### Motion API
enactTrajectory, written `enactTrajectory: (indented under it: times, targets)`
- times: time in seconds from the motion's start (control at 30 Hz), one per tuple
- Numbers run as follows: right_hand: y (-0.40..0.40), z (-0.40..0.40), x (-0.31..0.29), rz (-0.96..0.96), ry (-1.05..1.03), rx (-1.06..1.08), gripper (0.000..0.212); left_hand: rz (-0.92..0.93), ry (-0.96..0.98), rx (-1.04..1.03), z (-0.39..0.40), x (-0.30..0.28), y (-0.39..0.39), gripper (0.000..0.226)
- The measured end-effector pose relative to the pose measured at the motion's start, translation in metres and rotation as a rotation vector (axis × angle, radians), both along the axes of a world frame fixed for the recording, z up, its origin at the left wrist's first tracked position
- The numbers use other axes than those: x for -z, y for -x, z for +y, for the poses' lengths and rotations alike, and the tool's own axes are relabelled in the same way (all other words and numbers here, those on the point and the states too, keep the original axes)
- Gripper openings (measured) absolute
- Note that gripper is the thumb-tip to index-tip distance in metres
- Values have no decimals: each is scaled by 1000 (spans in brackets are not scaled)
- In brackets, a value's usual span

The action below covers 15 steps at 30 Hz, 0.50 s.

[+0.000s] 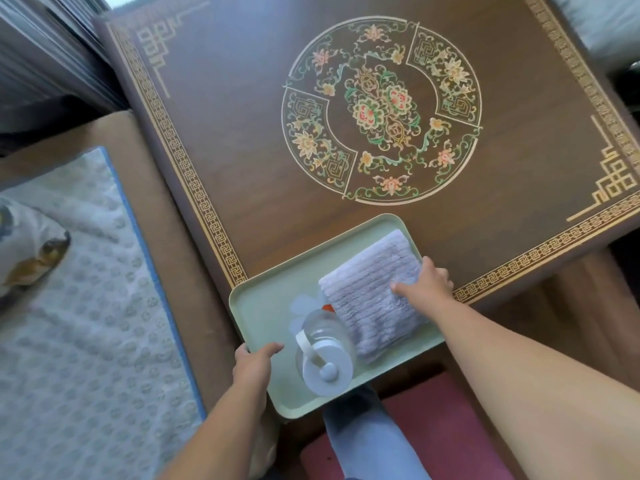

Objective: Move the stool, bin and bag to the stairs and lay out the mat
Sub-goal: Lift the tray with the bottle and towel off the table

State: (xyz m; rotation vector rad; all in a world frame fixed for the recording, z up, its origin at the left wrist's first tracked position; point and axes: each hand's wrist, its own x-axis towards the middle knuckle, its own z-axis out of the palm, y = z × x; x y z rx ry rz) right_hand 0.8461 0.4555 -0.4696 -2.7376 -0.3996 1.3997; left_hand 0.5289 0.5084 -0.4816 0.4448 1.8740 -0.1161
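Note:
A pale green tray (263, 299) juts over the near edge of a dark wooden table (242, 116) painted with a round floral design. On the tray lie a folded lilac towel (374, 289) and a clear glass jug with a white lid (323, 355). My left hand (254, 367) grips the tray's near left rim, thumb on top. My right hand (426, 285) grips the tray's right rim, with the thumb lying on the towel's edge. No stool, bin, bag or mat can be made out for sure.
A sofa with a grey patterned cover (79, 306) and a cushion (27, 244) stands at the left. A reddish surface (433, 431) lies below me, under my leg in blue jeans (367, 438). Dark slatted panels (41, 57) fill the far left.

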Motion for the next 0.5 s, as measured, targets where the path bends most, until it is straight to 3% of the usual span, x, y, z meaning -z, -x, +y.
enactTrajectory:
  times: [0.23,0.5]
  targets:
    - [8,-7,-12,-41,-8,-72,96,23,-48,33,-4,15,21,88]
    - [19,-22,-44,-40,-102,-8,95,66,-145,90,9,-47,11,83]
